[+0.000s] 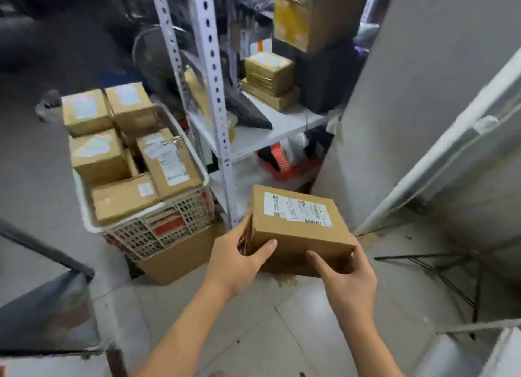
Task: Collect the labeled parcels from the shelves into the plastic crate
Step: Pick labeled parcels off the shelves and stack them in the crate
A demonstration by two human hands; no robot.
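Note:
Both of my hands hold a brown cardboard parcel [298, 230] with a white shipping label on top, low in front of the shelf. My left hand [239, 259] grips its left end, thumb on the near side. My right hand [346, 280] grips its right near corner. To the left stands a white plastic crate [158, 230] with a lattice wall, piled with several labeled cardboard parcels [169, 162]. On the white metal shelf [282, 131] sit stacked tape-wrapped parcels [269, 77], and a larger yellowish box [307, 18] sits higher up.
The crate rests on a cardboard box [180, 259] on the tiled floor. A grey wall [408, 94] and a white pipe [439, 151] close the right side. A black wire stand [451, 275] lies on the floor at right. A dark frame [48, 252] stands at left.

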